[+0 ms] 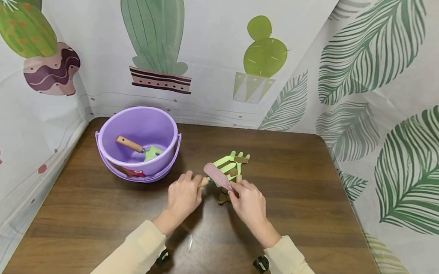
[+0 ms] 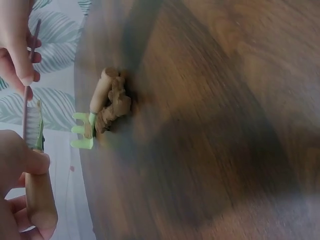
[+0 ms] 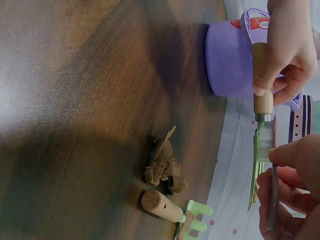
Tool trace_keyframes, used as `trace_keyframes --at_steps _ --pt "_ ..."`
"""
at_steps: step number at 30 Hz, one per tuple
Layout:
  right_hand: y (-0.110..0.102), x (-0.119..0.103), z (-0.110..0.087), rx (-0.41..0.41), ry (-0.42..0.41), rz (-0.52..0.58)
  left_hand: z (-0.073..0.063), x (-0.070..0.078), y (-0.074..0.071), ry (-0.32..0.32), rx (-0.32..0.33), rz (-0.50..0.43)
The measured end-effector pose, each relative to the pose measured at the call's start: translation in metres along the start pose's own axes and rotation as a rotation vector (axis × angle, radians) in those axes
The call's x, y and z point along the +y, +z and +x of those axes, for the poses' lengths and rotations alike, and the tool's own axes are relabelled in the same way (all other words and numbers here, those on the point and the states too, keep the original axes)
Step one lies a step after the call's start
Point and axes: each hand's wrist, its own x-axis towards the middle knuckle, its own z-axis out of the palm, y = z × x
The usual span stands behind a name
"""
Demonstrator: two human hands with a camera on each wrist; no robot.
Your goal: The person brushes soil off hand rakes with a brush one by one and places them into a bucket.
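Note:
My left hand (image 1: 185, 194) grips the wooden handle (image 3: 262, 102) of a green garden tool with a slotted head (image 1: 222, 160), held above the table. The right hand (image 1: 251, 202) pinches a pinkish brush (image 1: 217, 174) by its handle. The brush's white bristles (image 2: 33, 125) face down against the green head, as both wrist views show. Below them a small green hand rake (image 2: 82, 130) lies on the table, its wooden handle (image 3: 161, 205) beside several brown clay-like lumps (image 3: 164, 162). A brown piece is on the rake's tines.
A purple bucket (image 1: 159, 166) stands at the back left, handle folded down in front. Inside lies a green-bladed shovel with a wooden handle (image 1: 130, 144). The brown wooden table (image 1: 305, 229) meets a cloth (image 1: 218, 59) printed with cacti and leaves behind it.

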Motion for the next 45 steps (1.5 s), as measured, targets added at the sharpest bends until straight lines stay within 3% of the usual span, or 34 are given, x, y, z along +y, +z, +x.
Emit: trace_keyframes --at_steps 8,21,28,37,45 --pt "-0.003 0.001 0.001 -0.022 -0.027 -0.029 0.0 0.001 -0.002 -0.059 -0.049 -0.015" --pt "-0.012 0.011 -0.004 -0.088 -0.029 -0.045 0.002 -0.009 -0.002 -0.064 -0.024 -0.001" --pt "-0.014 0.014 -0.004 -0.06 -0.038 -0.043 0.002 -0.013 -0.001 -0.049 -0.012 -0.01" --pt "-0.008 0.01 0.001 0.004 -0.047 -0.036 0.002 -0.01 -0.002 -0.049 -0.052 -0.001" --pt "-0.009 0.005 0.005 -0.038 -0.064 -0.053 0.001 -0.007 -0.001 -0.03 -0.02 0.008"
